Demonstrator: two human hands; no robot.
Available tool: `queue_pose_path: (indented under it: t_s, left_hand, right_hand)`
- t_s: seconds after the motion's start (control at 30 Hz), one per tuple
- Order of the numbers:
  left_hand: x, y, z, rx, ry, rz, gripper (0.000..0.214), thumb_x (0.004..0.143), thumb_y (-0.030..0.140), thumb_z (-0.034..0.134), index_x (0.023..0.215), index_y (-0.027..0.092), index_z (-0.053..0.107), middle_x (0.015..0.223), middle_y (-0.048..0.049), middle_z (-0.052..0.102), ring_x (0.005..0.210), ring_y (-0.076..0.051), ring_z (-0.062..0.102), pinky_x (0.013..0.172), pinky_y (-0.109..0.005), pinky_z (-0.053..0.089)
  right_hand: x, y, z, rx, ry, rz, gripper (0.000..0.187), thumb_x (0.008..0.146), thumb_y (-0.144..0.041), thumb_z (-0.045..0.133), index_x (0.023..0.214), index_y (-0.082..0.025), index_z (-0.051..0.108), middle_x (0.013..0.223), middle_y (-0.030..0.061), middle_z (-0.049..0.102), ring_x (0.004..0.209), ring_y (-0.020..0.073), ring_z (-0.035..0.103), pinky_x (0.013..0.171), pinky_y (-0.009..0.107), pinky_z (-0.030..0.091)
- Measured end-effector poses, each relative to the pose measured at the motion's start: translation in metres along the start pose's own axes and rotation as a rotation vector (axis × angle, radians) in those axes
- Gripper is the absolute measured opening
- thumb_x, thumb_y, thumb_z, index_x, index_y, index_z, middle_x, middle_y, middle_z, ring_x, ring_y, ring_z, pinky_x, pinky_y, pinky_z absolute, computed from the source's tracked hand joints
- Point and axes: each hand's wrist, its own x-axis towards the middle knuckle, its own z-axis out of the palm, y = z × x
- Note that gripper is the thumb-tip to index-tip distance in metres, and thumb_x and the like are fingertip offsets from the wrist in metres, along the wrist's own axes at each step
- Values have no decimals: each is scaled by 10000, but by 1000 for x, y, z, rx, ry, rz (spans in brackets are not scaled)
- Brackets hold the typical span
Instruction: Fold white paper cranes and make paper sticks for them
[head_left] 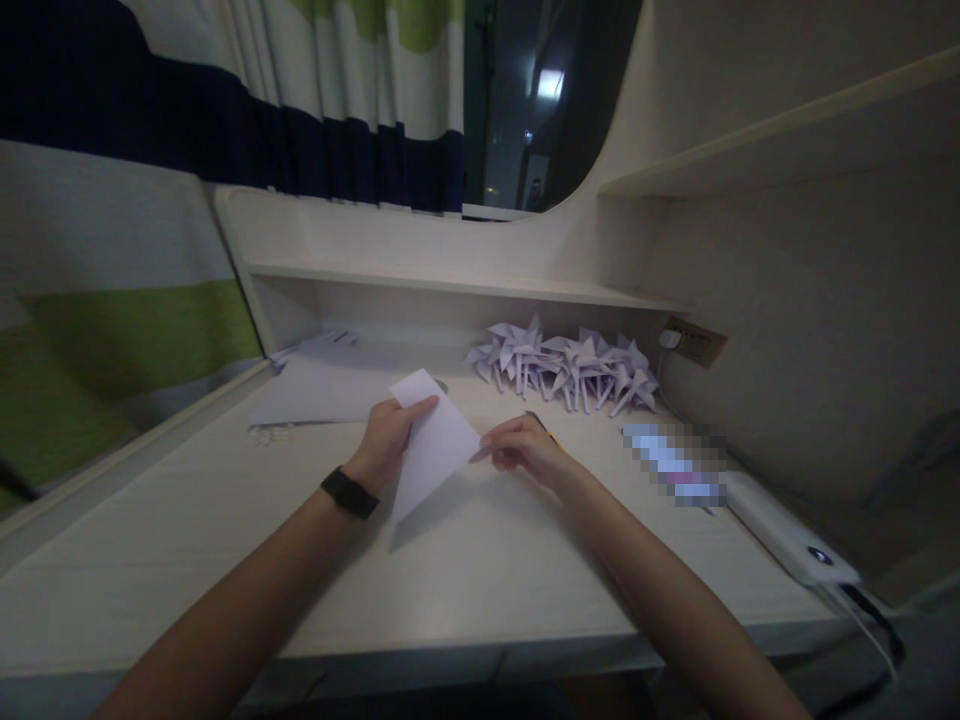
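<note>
Left hand (388, 438) gripped the folded paper (433, 445) by its upper edge, right hand (525, 450) pinched its right corner, paper pinwheels (566, 368) lay beyond the right hand.

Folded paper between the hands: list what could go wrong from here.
1. The folded paper is held tilted over the desk by the left hand, with the right hand only at its corner; it may slip and crease crooked.
2. Dim light could hide misaligned edges.
3. A sweeping right arm might knock the pinwheel pile.
</note>
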Motion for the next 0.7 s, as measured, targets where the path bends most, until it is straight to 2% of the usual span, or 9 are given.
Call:
queue_pose_path:
  t_s: [0.1, 0.2, 0.3, 0.37, 0.5, 0.63, 0.7]
  left_hand:
    - [8, -1, -7, -63, 19, -1, 379, 593, 303, 807, 868, 84, 666, 719, -86, 697, 591, -197, 624, 542, -283, 484]
    - [14, -5, -11, -95, 20, 5, 436, 568, 311, 827, 902, 80, 667, 781, -106, 709, 622, -207, 639, 574, -296, 498]
    - [12, -13, -7, -82, -41, 17, 435, 595, 337, 821, 921, 92, 672, 849, -109, 714, 655, -203, 647, 597, -291, 503]
    - [6, -18, 0, -57, -83, 16, 407, 623, 358, 808, 909, 99, 681, 871, -110, 714, 659, -194, 643, 586, -275, 497]
    - [-6, -22, 11, -44, -113, -23, 352, 648, 372, 794, 837, 96, 687, 851, -111, 709, 636, -175, 628, 549, -249, 482]
    - [-6, -17, 8, -121, -199, -33, 320, 641, 295, 798, 885, 123, 684, 903, -100, 702, 725, -190, 647, 625, -267, 517]
    - [-3, -11, 3, -112, -259, -80, 295, 640, 272, 789, 880, 131, 690, 861, -93, 699, 717, -195, 649, 650, -292, 529]
  right_hand:
    - [1, -1, -10, -3, -22, 2, 190, 666, -265, 678, 736, -105, 753, 688, 93, 723, 447, 70, 469, 427, 213, 277]
    - [5, 1, -15, 35, 114, -22, 203, 675, -294, 692, 771, -124, 748, 825, 108, 740, 537, 88, 543, 459, 202, 318]
    - [7, 4, -8, 42, 211, -51, 284, 674, -364, 726, 868, -158, 748, 871, 81, 729, 671, 123, 605, 538, 206, 393]
    - [7, 7, 2, 49, 204, -65, 343, 652, -410, 751, 888, -161, 746, 850, 69, 719, 700, 139, 607, 578, 228, 421]
    - [9, 14, 17, 124, 291, -30, 344, 569, -425, 805, 719, -125, 733, 697, 59, 689, 611, 140, 576, 585, 265, 429]
    - [13, 14, 9, 248, 358, -18, 335, 518, -393, 832, 676, -121, 720, 672, 56, 681, 606, 144, 577, 607, 279, 450]
    - [13, 9, 0, 264, 390, -27, 320, 506, -381, 836, 648, -123, 710, 640, 46, 668, 580, 132, 560, 581, 264, 438]
